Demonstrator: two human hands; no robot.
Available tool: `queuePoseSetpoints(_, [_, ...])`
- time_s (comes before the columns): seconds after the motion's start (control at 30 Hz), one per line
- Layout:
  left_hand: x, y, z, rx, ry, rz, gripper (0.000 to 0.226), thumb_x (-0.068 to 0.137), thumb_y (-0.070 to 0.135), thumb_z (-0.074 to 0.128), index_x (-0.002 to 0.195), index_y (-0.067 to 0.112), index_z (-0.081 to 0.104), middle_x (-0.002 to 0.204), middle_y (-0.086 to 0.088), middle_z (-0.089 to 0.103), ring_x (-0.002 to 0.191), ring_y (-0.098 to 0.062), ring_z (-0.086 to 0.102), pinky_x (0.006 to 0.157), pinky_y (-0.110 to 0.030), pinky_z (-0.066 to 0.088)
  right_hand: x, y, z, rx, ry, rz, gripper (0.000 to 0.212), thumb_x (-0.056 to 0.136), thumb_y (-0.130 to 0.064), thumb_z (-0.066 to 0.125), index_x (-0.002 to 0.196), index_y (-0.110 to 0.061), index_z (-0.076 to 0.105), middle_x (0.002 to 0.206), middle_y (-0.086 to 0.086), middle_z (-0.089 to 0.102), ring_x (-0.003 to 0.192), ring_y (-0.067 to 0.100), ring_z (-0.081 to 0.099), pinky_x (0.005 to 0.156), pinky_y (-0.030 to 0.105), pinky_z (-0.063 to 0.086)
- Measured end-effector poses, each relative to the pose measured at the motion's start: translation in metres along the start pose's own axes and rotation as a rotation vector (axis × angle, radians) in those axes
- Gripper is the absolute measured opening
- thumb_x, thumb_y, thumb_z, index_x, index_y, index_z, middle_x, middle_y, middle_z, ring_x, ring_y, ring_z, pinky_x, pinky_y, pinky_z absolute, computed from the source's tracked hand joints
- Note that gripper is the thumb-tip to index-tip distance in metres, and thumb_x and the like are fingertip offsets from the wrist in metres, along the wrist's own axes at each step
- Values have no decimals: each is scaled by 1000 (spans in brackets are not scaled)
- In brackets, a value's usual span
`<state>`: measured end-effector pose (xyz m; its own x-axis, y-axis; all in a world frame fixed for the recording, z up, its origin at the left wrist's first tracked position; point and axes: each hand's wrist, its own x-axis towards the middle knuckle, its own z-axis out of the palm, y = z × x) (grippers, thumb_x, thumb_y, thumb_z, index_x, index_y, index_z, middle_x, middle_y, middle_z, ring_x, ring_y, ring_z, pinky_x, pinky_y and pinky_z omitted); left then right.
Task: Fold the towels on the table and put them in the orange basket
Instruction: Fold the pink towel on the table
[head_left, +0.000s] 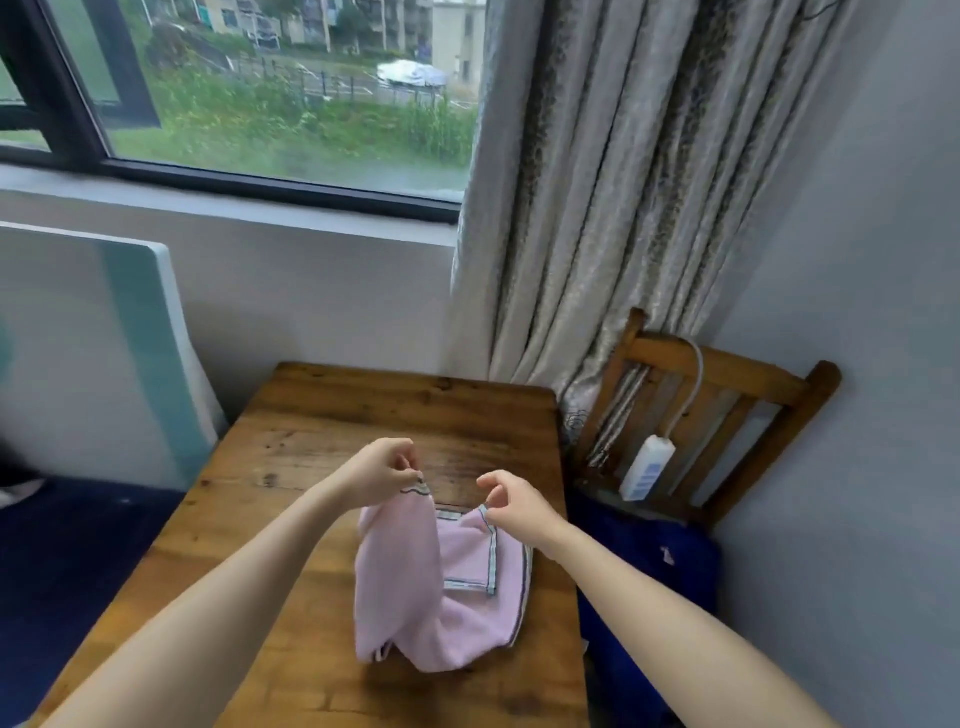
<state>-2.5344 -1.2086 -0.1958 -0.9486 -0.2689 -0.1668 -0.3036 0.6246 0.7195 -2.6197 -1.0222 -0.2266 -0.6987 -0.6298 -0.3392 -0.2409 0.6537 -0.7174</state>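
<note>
Two corners of the pink towel (405, 571) pinched, one by the left hand (387, 467), one by the right hand (514, 506); hands apart. Towel hangs crumpled onto the counter (337, 415) just below them. Step, as judged: opening out before the first fold. Next: draw corners apart, lay flat. Orange basket not in view.

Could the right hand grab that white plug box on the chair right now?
Probably not straight away: the right hand is pinching the pink towel. Nothing stands between it and the power strip, so it would need to let go first.

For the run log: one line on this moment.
left hand pinches pink towel corner | right hand pinches another corner | rest lies on table
</note>
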Motion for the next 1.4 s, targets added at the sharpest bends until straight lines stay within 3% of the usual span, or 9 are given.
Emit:
queuePoseSetpoints(0.1, [-22,-2,2,-62,-32,-1,26,79,-5,51,65,17,53,60,1,52,51,-8,43,49,-17,35,4,-7,16,39,-113,-102,58,83,-5,55,136,-21,40,128,6,46,115,14,45,89,24,43])
queuePoseSetpoints(0.2, [-43,1,-10,-158,-12,13,27,77,-7,52,66,16,59,63,0,55,57,-9,45,55,-21,37,5,-22,31,71,-234,-240,56,82,0,54,134,-20,45,136,4,48,126,15,43,100,28,39])
queuePoseSetpoints(0.4, [-65,25,-42,-403,95,50,18,68,7,58,61,22,66,61,8,59,59,-3,51,54,-12,40,17,-30,37,0,-384,-317,25,79,-7,54,99,7,60,85,15,58,81,12,45,73,30,36])
queuePoseSetpoints(0.5, [-72,31,-57,-378,139,63,28,76,5,62,59,26,67,57,14,60,56,0,53,52,-9,41,24,-24,27,-15,-349,-294,17,74,-8,54,85,5,59,77,5,51,74,12,43,68,29,35])
queuePoseSetpoints(0.67, [-87,31,-87,-414,293,55,8,61,19,61,60,23,68,60,9,60,58,-3,52,56,-12,42,28,-12,-10,-159,-336,-276,6,73,-1,61,76,-4,57,71,1,49,65,8,43,57,20,36])
queuePoseSetpoints(0.8, [-91,22,-98,-223,329,27,25,75,0,62,61,20,66,53,10,56,51,-1,45,52,-11,37,34,-15,-39,-285,-29,-298,19,73,-6,58,65,-15,43,63,-2,43,67,17,43,60,28,28])
queuePoseSetpoints(1.0, [-100,-2,-90,42,234,-34,26,80,-2,58,70,22,61,62,4,52,50,-1,44,53,-12,36,29,-22,-68,-395,617,-377,11,80,-1,51,85,-5,60,92,14,62,89,33,57,63,31,33])
queuePoseSetpoints(1.17, [-110,-28,-80,172,71,-110,23,75,1,59,84,22,60,71,6,51,60,-5,46,60,-20,40,29,-26,-86,-198,698,-317,8,79,-3,59,82,-4,66,92,18,62,89,35,59,70,35,42])
queuePoseSetpoints(1.4, [-115,-65,-65,164,79,-288,24,70,-2,55,79,20,55,72,5,50,63,-10,47,55,-17,39,27,-52,-107,10,821,-299,17,82,-5,58,95,-1,69,96,22,67,94,35,61,80,33,43])
